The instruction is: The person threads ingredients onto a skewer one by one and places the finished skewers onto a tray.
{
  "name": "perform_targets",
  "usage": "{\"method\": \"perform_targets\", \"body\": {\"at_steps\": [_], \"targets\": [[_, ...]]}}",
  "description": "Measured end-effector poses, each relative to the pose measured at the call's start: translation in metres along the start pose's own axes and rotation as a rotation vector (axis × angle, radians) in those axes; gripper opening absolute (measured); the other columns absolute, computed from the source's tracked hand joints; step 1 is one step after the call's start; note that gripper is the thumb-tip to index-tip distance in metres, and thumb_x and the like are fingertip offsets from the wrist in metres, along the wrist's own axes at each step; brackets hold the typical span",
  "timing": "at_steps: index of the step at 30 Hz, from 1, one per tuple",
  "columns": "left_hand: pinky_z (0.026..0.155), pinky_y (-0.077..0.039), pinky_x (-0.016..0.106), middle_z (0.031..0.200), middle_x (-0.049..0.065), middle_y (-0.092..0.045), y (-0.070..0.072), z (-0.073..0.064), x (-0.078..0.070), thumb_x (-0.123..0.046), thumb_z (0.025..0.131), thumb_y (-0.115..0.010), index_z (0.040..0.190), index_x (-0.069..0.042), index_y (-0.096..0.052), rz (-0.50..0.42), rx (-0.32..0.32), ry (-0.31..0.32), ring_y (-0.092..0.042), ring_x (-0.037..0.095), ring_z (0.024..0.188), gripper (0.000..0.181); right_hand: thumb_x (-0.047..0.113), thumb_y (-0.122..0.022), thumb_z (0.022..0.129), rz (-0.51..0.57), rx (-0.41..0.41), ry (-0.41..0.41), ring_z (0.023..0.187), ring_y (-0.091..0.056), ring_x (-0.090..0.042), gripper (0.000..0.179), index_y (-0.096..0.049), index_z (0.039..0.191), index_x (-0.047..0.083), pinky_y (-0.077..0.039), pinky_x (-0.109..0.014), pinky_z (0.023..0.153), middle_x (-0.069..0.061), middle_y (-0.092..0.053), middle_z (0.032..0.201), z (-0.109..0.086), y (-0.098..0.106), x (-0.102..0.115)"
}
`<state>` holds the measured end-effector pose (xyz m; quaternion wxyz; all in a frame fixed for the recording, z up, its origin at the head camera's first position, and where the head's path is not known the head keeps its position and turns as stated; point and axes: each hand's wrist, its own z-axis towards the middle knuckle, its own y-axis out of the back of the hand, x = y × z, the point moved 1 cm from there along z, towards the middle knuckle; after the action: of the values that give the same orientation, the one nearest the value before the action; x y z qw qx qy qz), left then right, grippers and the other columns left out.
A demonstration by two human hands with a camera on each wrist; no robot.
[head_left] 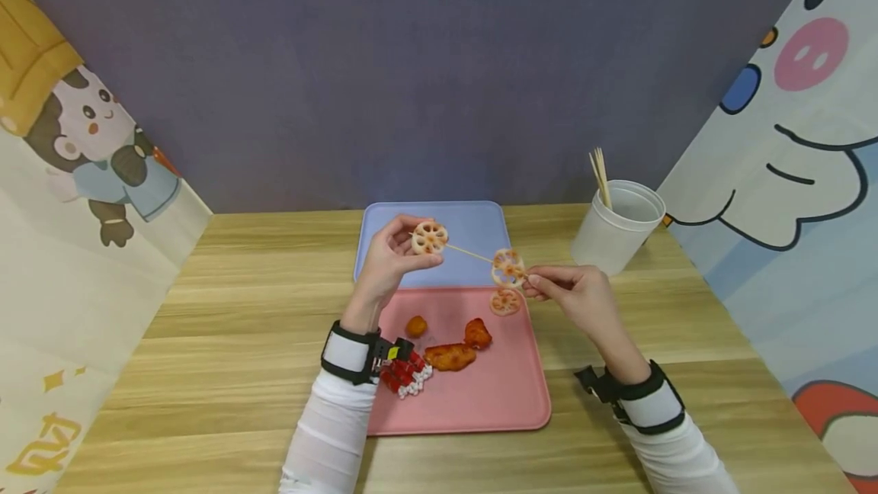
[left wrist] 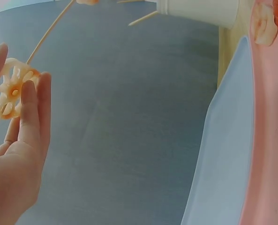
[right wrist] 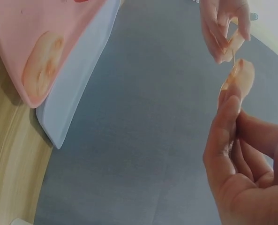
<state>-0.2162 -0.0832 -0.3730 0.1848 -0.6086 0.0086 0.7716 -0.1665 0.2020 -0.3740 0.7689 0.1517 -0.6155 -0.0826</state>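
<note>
Between the two hands a thin wooden skewer [head_left: 470, 253] stretches above the trays, with a lotus root slice at each end. My left hand [head_left: 392, 256] pinches one lotus root slice [head_left: 430, 238] between thumb and fingers; a bit of the skewer pokes out past it in the left wrist view. My right hand [head_left: 572, 292] pinches the edge of the other lotus root slice [head_left: 507, 268], its fingertips covering that end of the skewer. A third lotus root slice [head_left: 505, 302] lies at the top right corner of the pink tray [head_left: 480, 410].
Several browned food pieces, including a long one [head_left: 450, 357], lie on the pink tray beside red-and-white pieces [head_left: 406, 375] partly hidden by the left wrist. Behind is a blue tray [head_left: 473, 213]. A white bucket [head_left: 610, 238] at the right holds several wooden skewers [head_left: 600, 178].
</note>
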Motion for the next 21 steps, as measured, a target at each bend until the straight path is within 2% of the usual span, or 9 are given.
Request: {"method": "perform_targets", "body": {"at_steps": [5,13,21], "targets": [[0.077,-0.054,0.022,0.118,0.008,-0.059,-0.0003,-0.0003,-0.0010,0.016,0.072,-0.069,0.119,0.006,-0.052,-0.010,-0.011,0.016,-0.062,0.014,0.094,0.051,0.006,-0.065,0.088,0.014,-0.003,-0.005,0.069,-0.070,-0.006,0.025,-0.067,0.104,-0.013,-0.057,-0.026,0.063,-0.030,-0.069,0.086,-0.0014,-0.0016,0.0025],[0.075,-0.054,0.021,0.115,0.006,-0.059,0.0005,0.0013,0.0035,0.013,0.073,-0.070,0.113,0.001,-0.054,-0.037,-0.007,0.035,-0.061,0.014,0.091,0.044,0.004,-0.065,0.088,0.034,-0.025,-0.003,0.067,-0.070,-0.007,0.024,-0.066,0.104,-0.014,-0.058,-0.029,0.062,-0.032,-0.068,0.087,-0.0025,-0.0017,0.0033],[0.074,-0.054,0.021,0.114,0.007,-0.059,0.0021,0.0033,0.0050,0.014,0.072,-0.070,0.109,0.001,-0.054,-0.015,0.007,0.039,-0.061,0.014,0.091,0.043,0.004,-0.064,0.088,0.023,-0.018,-0.047,0.066,-0.070,-0.007,0.026,-0.065,0.104,-0.017,-0.058,-0.030,0.063,-0.034,-0.067,0.089,-0.0009,-0.0028,0.0001]]}}
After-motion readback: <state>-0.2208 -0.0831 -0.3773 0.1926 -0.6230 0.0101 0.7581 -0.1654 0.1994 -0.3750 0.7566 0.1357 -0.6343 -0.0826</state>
